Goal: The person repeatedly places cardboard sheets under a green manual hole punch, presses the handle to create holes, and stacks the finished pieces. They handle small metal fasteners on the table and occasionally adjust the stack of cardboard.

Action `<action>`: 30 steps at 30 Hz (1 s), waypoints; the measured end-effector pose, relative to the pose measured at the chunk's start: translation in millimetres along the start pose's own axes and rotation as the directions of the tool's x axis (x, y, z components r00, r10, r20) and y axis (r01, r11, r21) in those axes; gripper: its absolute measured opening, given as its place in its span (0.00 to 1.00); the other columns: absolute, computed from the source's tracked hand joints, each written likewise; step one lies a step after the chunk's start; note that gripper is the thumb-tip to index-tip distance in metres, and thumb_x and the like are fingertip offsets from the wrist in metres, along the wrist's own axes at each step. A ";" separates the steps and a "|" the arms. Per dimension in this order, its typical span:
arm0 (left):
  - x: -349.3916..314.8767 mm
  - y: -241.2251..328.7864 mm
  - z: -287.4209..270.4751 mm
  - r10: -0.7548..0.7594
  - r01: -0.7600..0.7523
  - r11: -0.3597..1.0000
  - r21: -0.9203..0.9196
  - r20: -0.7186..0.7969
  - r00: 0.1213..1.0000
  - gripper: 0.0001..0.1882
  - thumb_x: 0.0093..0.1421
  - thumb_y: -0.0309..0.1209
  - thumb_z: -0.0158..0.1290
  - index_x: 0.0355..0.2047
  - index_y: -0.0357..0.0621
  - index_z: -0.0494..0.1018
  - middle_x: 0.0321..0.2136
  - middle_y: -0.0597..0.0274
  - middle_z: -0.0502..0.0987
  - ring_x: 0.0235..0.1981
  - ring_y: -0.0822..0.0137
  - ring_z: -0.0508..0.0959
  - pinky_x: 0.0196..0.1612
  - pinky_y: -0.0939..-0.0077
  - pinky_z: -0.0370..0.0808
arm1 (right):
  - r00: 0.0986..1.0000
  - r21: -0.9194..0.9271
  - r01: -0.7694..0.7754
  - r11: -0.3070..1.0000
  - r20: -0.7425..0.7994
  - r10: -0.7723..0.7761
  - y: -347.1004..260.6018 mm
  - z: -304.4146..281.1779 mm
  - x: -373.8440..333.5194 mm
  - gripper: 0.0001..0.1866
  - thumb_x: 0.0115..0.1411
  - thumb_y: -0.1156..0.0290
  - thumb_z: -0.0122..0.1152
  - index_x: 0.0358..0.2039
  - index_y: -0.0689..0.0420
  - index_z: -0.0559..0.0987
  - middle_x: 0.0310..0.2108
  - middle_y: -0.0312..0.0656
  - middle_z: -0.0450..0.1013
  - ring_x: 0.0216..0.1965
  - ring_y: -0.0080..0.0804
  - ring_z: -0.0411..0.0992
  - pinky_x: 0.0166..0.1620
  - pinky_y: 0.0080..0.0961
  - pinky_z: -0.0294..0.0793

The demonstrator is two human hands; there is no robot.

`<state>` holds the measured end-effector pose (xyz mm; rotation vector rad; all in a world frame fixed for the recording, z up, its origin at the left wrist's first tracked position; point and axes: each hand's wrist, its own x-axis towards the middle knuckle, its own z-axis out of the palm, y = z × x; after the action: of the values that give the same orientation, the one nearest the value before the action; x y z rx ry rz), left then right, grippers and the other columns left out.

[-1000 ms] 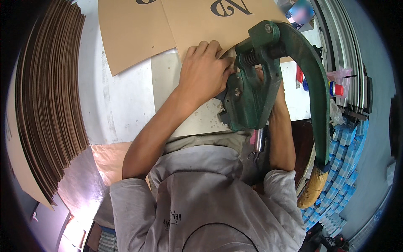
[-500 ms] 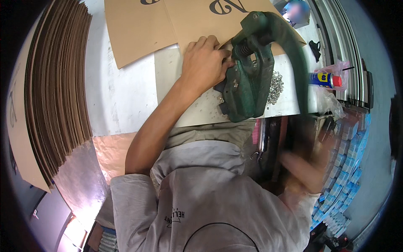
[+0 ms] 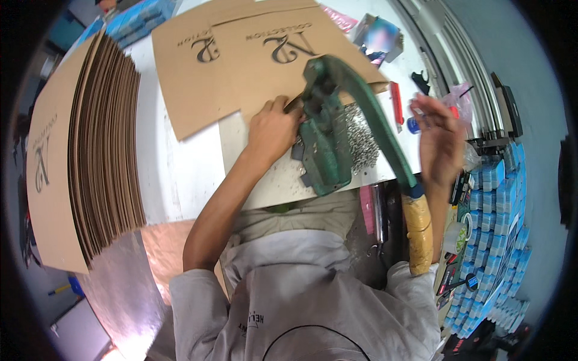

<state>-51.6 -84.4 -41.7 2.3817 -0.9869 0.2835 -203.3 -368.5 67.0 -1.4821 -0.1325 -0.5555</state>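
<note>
Gripped the cardboard [image 3: 241,81] by its near edge in the left hand [image 3: 273,130], beside the press [image 3: 328,150]; had it stretching beyond that hand toward the surface's [image 3: 180,180] far edge. Held the right hand [image 3: 442,141] spread near the lever [image 3: 376,120].

A blue-grey wall [image 3: 539,126] stands right of the white table [image 3: 174,186], glare [image 3: 133,343] at lower left.

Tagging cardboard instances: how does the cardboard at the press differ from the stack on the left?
Pose: the cardboard at the press lies with its broad face up; the left-hand stack shows mostly packed edges.
Thickness: the stack is many layers deep, the cardboard at the press far thinner.
Contact: the left hand is at the near edge of the cardboard at the press; neither hand is at the stack.
Shared: brown board, dark print.
</note>
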 end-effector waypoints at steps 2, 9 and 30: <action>5.9 -14.1 4.7 0.050 -0.049 0.998 0.047 -0.037 0.998 0.11 0.59 0.31 0.61 0.41 0.43 0.84 0.48 0.52 0.81 0.48 0.51 0.82 0.47 0.57 0.82 | 0.979 -0.036 -0.112 0.993 -0.173 0.104 49.2 -29.7 -2.9 0.30 0.77 0.50 0.44 0.59 0.68 0.75 0.55 0.54 0.77 0.54 0.41 0.76 0.61 0.41 0.70; 21.9 -66.3 -59.9 -0.226 0.135 0.965 -0.223 -0.458 0.860 0.09 0.66 0.20 0.54 0.44 0.35 0.82 0.43 0.50 0.85 0.44 0.58 0.85 0.48 0.68 0.81 | 0.936 -0.557 -0.233 0.798 -0.350 0.029 160.5 -21.1 23.1 0.17 0.70 0.65 0.64 0.51 0.66 0.81 0.43 0.48 0.81 0.38 0.32 0.81 0.43 0.29 0.81; -103.5 -9.9 -341.0 -0.408 -0.264 0.890 -0.372 -0.908 -0.094 0.21 0.74 0.29 0.51 0.59 0.21 0.69 0.61 0.42 0.71 0.60 0.56 0.72 0.67 0.60 0.71 | 0.945 -0.853 -0.220 0.474 -0.307 -0.114 215.2 -43.2 81.0 0.27 0.70 0.50 0.61 0.59 0.58 0.82 0.41 0.54 0.73 0.45 0.49 0.74 0.49 0.43 0.75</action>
<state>-113.9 172.0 198.1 1.0030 -0.0140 1.4088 -51.5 -434.2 -98.4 -2.3773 0.5743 -0.8830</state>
